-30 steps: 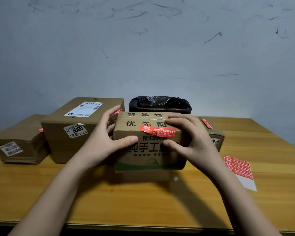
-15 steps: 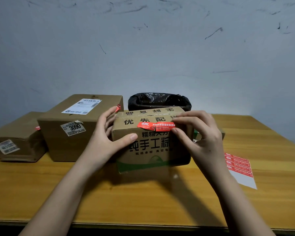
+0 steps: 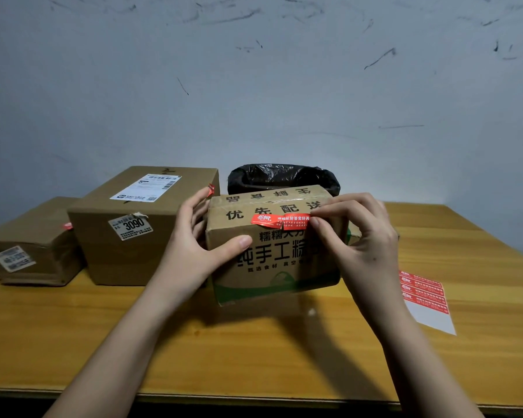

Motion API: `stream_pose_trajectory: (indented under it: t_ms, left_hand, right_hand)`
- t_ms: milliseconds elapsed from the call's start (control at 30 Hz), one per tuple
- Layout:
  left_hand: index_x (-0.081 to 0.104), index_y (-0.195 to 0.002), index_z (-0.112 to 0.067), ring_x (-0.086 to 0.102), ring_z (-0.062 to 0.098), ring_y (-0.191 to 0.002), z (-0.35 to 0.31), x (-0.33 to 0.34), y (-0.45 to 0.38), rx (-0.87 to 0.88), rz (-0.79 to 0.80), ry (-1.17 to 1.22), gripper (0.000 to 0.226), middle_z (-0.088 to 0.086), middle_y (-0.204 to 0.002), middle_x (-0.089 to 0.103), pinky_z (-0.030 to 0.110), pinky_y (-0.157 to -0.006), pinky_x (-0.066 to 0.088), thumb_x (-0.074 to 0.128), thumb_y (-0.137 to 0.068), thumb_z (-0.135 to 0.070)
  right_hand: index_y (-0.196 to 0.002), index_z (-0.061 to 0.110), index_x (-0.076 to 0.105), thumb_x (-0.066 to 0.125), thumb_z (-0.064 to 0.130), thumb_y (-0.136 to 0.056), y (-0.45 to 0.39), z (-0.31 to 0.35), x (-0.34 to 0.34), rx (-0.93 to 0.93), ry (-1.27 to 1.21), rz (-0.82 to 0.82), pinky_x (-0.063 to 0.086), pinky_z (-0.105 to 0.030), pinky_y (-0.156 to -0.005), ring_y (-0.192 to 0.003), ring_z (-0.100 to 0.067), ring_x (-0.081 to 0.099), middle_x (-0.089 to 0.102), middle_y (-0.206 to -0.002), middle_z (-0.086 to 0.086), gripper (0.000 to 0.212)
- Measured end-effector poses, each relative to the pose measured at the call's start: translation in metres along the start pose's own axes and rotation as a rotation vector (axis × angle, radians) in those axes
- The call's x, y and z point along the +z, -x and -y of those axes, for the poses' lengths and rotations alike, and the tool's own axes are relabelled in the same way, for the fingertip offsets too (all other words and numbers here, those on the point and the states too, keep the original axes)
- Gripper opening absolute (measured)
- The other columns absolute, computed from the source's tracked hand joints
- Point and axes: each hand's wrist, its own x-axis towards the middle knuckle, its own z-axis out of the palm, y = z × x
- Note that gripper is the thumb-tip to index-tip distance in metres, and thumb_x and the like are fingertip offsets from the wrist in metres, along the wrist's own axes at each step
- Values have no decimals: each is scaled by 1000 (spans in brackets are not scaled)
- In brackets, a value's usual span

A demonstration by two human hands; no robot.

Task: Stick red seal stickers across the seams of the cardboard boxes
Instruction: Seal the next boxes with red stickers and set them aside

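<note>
A printed cardboard box is held tilted on a wooden counter, between two bare hands. The left hand is wrapped around the box's left end, thumb pressed flat on the front face and fingers curled behind. The right hand is set at the box's right end, its fingers curled and its fingertips pinched over the right end of a red seal. The seal, a glossy, slightly wrinkled strip with white print, is laid along the box's upper front edge.

Three more plain brown boxes are seen: a large box with two white labels just left of the left hand, a low box at the far left, and a third mostly hidden behind the right hand. A small red sticker is seen on each of the two left boxes. One white backing sheet with four red seals is laid flat to the right. One bin lined with crinkled black plastic is placed behind.
</note>
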Motion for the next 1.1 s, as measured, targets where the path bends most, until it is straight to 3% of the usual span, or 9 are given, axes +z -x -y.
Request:
stream_pose_trajectory:
  t_ms: [133,267,467,600,1000,1100]
  left_hand:
    - [32,-137,-36,43,-6,-126,1,-1,2,-2,2,-4,105,-5,-143,41,13,-101,39,88,-49,-45]
    - [31,-139,-35,42,0,-130,-1,2,3,-3,-8,-5,105,-4,-143,41,27,-109,37,84,-48,-43]
    - [30,-139,-36,42,-5,-127,0,3,2,-10,-6,-2,109,-8,-139,42,22,-105,38,81,-44,-51]
    - [30,-137,-39,42,-7,-126,0,4,1,-5,-1,-2,107,-9,-140,41,26,-107,38,81,-44,-50]
    - [28,-136,-43,42,3,-131,2,3,1,20,-47,-45,106,-9,-145,38,39,-110,38,80,-44,-55]
    - [28,-137,-44,40,5,-132,2,4,2,29,-64,-62,106,-8,-147,36,40,-110,38,80,-45,-56]
  right_hand:
    - [-87,16,71,68,23,-84,1,0,2,-35,97,-23,46,-40,-83,-97,-19,56,62,-95,1,9]
    - [-86,13,70,64,23,-85,2,3,3,-76,175,-66,45,-42,-81,-95,-21,54,62,-94,1,11]
    - [-85,13,65,60,21,-87,3,9,5,-129,272,-94,41,-37,-76,-86,-25,55,63,-87,2,10]
    - [-86,14,60,55,22,-87,5,18,9,-159,294,-107,36,-33,-71,-77,-18,55,62,-81,3,10]
    - [-82,17,60,51,33,-87,-2,16,4,54,130,-53,47,-44,-75,-82,-16,56,60,-82,7,19]
    - [-81,20,61,49,36,-87,-6,16,1,77,192,-32,47,-43,-76,-84,-14,55,59,-84,8,20]
